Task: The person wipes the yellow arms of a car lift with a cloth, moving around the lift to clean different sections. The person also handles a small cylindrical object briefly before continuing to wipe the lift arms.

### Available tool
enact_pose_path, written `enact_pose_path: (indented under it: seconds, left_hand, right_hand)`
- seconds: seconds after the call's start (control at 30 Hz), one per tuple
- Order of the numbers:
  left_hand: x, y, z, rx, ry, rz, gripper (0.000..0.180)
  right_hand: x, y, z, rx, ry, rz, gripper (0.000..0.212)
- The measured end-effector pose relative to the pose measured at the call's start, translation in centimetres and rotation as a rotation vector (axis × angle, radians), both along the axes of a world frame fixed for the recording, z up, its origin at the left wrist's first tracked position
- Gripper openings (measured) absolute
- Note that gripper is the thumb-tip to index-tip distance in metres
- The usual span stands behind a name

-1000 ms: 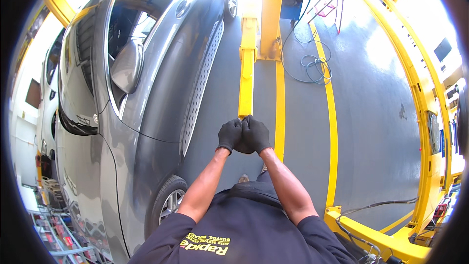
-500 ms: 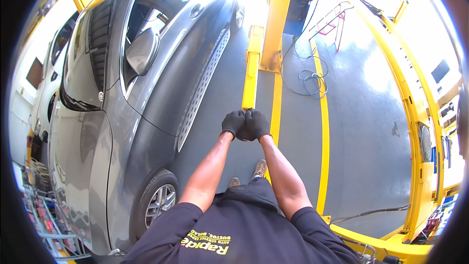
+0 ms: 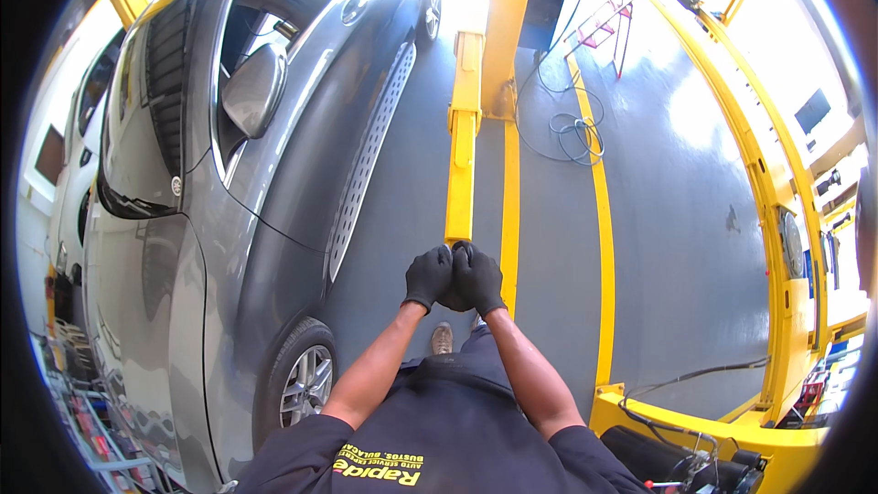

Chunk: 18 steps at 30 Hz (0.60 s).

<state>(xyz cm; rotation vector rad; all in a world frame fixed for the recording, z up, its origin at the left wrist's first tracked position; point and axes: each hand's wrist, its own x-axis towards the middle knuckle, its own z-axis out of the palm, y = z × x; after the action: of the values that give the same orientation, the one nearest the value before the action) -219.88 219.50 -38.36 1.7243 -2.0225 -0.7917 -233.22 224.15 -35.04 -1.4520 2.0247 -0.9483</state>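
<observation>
"Both hands, left (image 3: pixel 428 276) and right (image 3: pixel 477 279), sit lower in the head view than half a second ago, and the near end of the yellow bar (image 3: pixel 462 174) has come down with them. What are the fingers doing?"

"Curled closed at that near end, the two gloves side by side and touching. How they grip underneath is hidden."

"Which way does the bar lie from them?"

"Straight to the far side. Its long axis runs near to far, from the fingers out toward the yellow post (image 3: pixel 506 46), with only a slight lean."

"Is one hand closer to it?"

"Hardly. The left sits just left of the bar's line, the right slightly right of it, and the tip ends between and just beyond them."

"What's to either side?"

"On the left is the grey car (image 3: pixel 293 183), with a strip of floor (image 3: pixel 389 220) between it and the bar. On the right, just beside the bar and almost parallel, runs a yellow stripe (image 3: pixel 510 210)."

"And the feet?"

"One shoe (image 3: pixel 443 338) shows plainly, nearer the body than the hands. The other showed plainly before; now it's mostly hidden by the right wrist."
</observation>
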Motion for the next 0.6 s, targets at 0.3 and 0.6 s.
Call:
enact_pose_path:
  seconds: [0.3,0.6]
  left_hand:
    - [0.0,0.8,2.6,-0.095,0.194,0.024,0.043]
    - [1.8,-2.6,1.6,-0.047,0.452,0.082,0.034]
  right_hand:
    - [-3.0,-0.7,0.1,-0.189,-0.197,0.17,0.036]
    - [-10.4,-7.9,8.7,-0.535,-0.178,-0.037,0.025]
